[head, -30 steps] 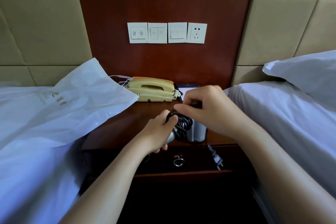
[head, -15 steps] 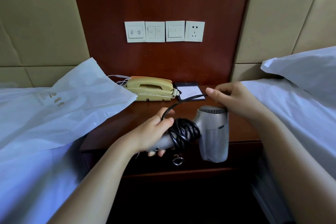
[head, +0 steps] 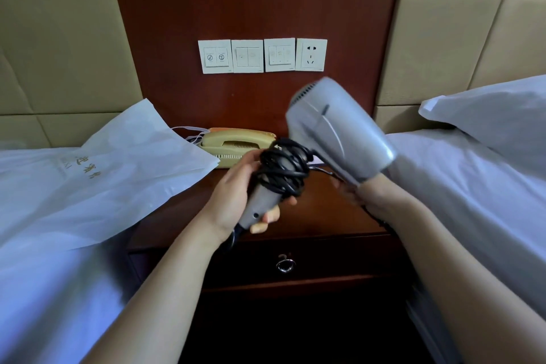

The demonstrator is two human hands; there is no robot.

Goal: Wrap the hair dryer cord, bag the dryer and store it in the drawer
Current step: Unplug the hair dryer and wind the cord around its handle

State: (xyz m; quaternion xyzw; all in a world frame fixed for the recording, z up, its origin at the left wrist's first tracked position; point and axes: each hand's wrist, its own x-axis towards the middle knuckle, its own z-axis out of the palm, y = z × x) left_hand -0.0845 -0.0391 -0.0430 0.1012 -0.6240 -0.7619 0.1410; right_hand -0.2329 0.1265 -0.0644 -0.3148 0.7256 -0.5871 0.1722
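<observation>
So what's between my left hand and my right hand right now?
In the head view, the black cord, coiled round the handle of the hair dryer, lies between the left hand and the blurred right hand.

Bag (head: 124, 168) overhangs surface (head: 322, 219) left edge; phone (head: 236, 142) blocks back; surface front open; drawer (head: 339, 257) face unblocked; bed (head: 472, 201) close right.

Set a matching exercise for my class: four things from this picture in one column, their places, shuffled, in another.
Things
1. cord
2. white bag
3. telephone
4. wall socket

Places
A. on the wood panel
B. wound round the hair dryer's handle
C. at the back of the nightstand
D. lying on the left bed

Pairs: 1-B, 2-D, 3-C, 4-A.
</observation>
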